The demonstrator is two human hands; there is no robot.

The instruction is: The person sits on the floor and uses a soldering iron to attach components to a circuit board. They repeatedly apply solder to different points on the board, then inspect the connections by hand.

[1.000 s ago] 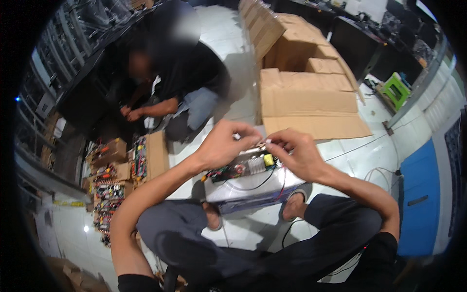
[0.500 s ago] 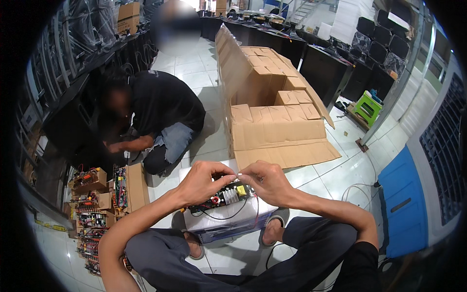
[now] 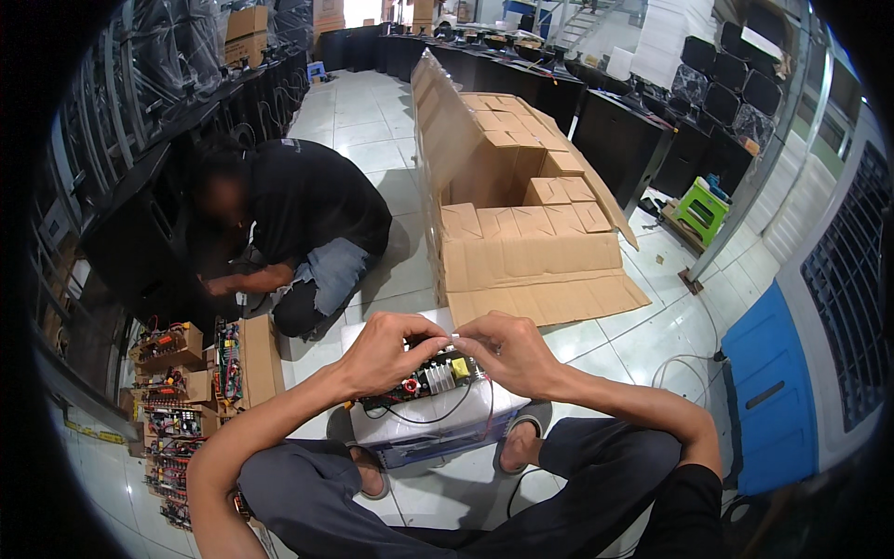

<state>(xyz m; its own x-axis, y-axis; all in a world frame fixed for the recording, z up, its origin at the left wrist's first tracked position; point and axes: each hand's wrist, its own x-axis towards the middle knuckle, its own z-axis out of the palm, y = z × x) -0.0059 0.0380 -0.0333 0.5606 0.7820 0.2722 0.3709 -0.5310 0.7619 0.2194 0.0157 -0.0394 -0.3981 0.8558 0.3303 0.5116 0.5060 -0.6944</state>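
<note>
Just over a circuit board with silver heat sinks, a yellow part and a red-ringed coil, my two hands meet. My left hand and my right hand are both closed in a pinch, fingertips almost touching. Between them is a small white connector, partly covered by the fingers. A black wire loops in front of the board, and a thin red wire hangs at its right. The board lies on a white foam block between my feet; my hands hide its far edge.
On the left, several more circuit boards lie among cardboard strips. A co-worker in black crouches beside a black cabinet. Ahead stands a large open carton holding smaller boxes. A blue and grey machine is at right, near a green stool.
My hands stay pinched in nearly the same place, with slight finger movement at the white connector. A blurred shape in the far aisle is gone.
</note>
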